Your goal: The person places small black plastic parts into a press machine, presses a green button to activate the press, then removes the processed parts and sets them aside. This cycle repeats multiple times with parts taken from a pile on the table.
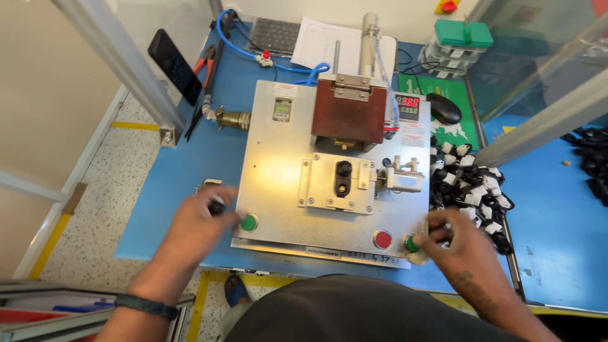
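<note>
Now both hands sit at the front corners of the metal press fixture (278,177) on the blue table (190,171). Left hand (199,221), fingers curled shut around a small dark part (216,206), rests just beside the left green button (248,222). Right hand (453,237) is loosely curled, fingertips on the right green button (411,243), with the red button (382,239) close by. Crowding that right hand is a pile of black-and-white parts (472,183). Behind stand the brown press block (348,114), a computer mouse (443,109) and pliers (206,66).
</note>
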